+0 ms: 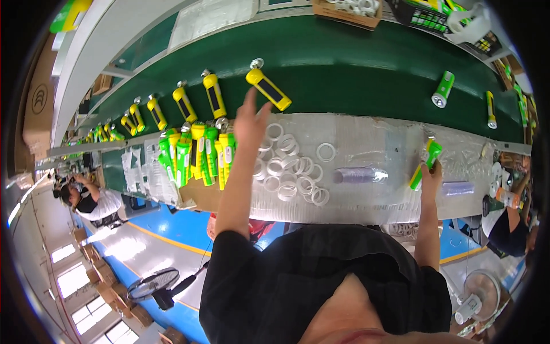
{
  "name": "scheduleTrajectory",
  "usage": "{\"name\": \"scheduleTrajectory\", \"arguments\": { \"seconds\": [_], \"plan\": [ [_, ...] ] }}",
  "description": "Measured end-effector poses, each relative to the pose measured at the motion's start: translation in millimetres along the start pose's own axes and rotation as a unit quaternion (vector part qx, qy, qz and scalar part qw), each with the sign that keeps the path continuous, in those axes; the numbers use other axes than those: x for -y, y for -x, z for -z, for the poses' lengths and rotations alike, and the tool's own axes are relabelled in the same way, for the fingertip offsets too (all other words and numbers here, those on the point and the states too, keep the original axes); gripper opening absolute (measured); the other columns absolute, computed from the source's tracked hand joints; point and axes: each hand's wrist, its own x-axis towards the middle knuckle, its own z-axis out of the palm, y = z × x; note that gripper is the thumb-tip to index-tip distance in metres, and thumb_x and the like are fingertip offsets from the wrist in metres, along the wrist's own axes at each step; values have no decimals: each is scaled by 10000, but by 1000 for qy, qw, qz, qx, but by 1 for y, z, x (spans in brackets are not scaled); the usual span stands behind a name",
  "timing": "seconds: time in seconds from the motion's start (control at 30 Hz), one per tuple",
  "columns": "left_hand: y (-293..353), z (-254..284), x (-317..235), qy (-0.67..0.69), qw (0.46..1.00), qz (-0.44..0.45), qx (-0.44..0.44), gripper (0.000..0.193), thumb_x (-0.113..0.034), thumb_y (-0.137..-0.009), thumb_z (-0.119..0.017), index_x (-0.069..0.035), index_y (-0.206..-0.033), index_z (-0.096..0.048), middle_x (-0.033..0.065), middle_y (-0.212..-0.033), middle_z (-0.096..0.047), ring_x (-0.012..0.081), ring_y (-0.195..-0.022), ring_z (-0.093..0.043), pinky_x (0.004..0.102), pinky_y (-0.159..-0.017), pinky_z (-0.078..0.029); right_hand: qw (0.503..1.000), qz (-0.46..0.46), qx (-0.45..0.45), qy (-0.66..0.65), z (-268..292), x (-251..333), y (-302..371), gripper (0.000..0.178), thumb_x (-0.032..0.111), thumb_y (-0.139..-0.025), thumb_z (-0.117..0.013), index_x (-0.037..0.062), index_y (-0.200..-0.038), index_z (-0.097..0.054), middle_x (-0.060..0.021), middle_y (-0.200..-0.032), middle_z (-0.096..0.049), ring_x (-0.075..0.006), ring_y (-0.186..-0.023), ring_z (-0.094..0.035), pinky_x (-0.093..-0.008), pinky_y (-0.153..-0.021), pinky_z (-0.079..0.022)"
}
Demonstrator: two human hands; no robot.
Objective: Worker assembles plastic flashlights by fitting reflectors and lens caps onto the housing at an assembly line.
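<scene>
My left hand [251, 123] reaches to the green belt with thumb and fingers apart, holding nothing. Just beyond its fingertips lies a yellow flashlight [269, 90] with a dark panel along its body; whether they touch I cannot tell. At the right of the bench my right hand [431, 175] is closed around a green and yellow flashlight [433, 150], held tilted. Between my arms lies a heap of white plastic rings [288, 166] on the film-covered bench [366, 206]. Left of my left forearm, green and yellow flashlights [183, 157] lie bunched together.
A row of yellow flashlights [214, 96] lines the green belt [344, 80] leftward. Two more flashlights, one green [443, 90], lie on it at right. Clear plastic rolls [360, 175] rest on the bench. Beyond the belt stands a box of rings [349, 12]. Co-workers sit at both sides.
</scene>
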Motion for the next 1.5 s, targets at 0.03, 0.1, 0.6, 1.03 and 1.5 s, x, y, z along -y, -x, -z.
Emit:
{"name": "scheduleTrajectory", "arguments": {
  "seconds": [0.03, 0.1, 0.6, 1.03, 1.5],
  "plan": [
    [-14, -16, -15, -38, 995, 46, 74, 613, -514, -864, -600, -268, -1394, -418, 206, -982, -629, 379, -956, -617, 464, -758, -508, 998, -6, -13, -67, 1, -1, 6, 497, 154, -784, -667, -70, -1208, -536, -95, -967, -617, -150, -827, -574, -281, -761, -467],
    [-37, -54, -10, -53, 994, 43, 87, 630, -617, -837, -569, -287, -1363, -458, 211, -916, -623, 379, -905, -634, 466, -767, -515, 1000, -2, -15, 7, 11, 11, 14, 517, 152, -773, -671, -70, -1218, -530, -106, -958, -631, -162, -823, -592, -294, -767, -481],
    [86, 97, 80, -189, 962, -165, -111, 684, -204, -830, -609, -214, -1466, -358, 192, -882, -549, 392, -761, -569, 474, -648, -474, 996, -25, -57, 63, 13, 25, 46, 595, 297, -720, -696, 18, -1217, -525, -191, -1104, -592, -363, -1023, -587, -428, -844, -484],
    [-63, -49, -180, -40, 898, -438, 14, 445, -196, -847, -683, -54, -1244, -541, 199, -1296, -500, 380, -1185, -489, 441, -983, -417, 994, -18, -70, 83, 16, 17, 69, 514, 272, -740, -705, 10, -1150, -542, -168, -1068, -575, -365, -945, -598, -440, -767, -500],
    [-296, -276, -440, -178, 899, -399, 33, 625, -293, -790, -697, -18, -1299, -462, 191, -1250, -544, 352, -1169, -525, 469, -968, -417, 999, -40, -12, -10, 32, 9, 61, 500, 339, -811, -688, 0, -1149, -546, -168, -1065, -525, -358, -979, -537, -421, -829, -450]
  ]
}}
